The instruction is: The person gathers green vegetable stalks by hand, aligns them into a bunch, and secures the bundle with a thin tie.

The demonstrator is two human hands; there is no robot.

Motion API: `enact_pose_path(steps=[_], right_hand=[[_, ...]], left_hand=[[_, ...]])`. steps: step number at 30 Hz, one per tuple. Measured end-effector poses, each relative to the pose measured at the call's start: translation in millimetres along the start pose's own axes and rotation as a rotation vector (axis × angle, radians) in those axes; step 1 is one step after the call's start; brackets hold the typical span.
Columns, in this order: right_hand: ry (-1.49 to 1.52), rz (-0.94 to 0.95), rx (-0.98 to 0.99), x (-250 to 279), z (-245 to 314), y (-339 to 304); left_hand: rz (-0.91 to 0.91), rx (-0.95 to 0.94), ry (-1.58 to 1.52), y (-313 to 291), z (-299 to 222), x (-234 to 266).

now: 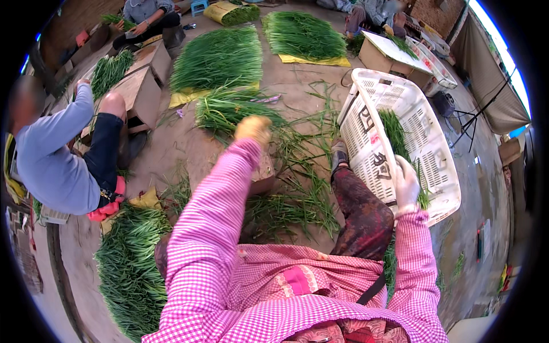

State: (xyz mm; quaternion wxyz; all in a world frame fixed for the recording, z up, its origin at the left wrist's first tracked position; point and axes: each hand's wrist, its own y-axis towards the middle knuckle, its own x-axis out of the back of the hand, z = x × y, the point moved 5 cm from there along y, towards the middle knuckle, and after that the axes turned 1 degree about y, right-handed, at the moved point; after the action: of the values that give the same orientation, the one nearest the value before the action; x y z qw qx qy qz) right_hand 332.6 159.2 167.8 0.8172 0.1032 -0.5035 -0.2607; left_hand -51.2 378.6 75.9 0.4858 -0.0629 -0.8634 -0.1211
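My left hand (253, 130), in a yellowish glove and smeared by motion, is over the near end of a loose pile of long green stalks (229, 111) like garlic chives. Whether its fingers hold anything does not show. By my right knee, my right hand (406, 183), in a white glove, curls over the near rim of a white plastic crate (366, 137). The crate is tilted, with perforated walls and dark markings. A bunch of green stalks (393, 130) lies inside it along the near wall, passing behind my right hand.
Two broad stacks of greens (217, 60) (303, 34) lie on yellow sheets ahead. Another heap (131, 268) is at my left. Loose stalks (297, 206) litter the floor between my legs. A co-worker (63, 148) sits at left beside wooden boxes (134, 97). A tripod (477, 117) stands at right.
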Motion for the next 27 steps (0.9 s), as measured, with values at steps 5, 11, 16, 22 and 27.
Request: enact_pose_path(steps=[5,11,16,22,27], right_hand=[[0.788,0.835,-0.051,-137.9,111.4,29.0],[0.908,1.306,-0.222,-291.7,167.2,-39.9],[1.106,1.408,-0.495,-330.2,178.2,-66.2],[1.209,1.271,-0.736,-333.7,168.3,-50.3],[1.263,1.185,-0.671,-340.1,158.4,-52.3]], left_hand=[[-0.275,0.145,0.208,63.2,103.6,73.1],[-0.235,0.285,0.438,101.9,187.7,45.7],[-0.051,0.388,0.293,96.3,233.7,34.6],[0.170,0.491,0.287,69.1,214.2,36.6],[0.344,0.449,0.354,21.1,166.1,29.7]])
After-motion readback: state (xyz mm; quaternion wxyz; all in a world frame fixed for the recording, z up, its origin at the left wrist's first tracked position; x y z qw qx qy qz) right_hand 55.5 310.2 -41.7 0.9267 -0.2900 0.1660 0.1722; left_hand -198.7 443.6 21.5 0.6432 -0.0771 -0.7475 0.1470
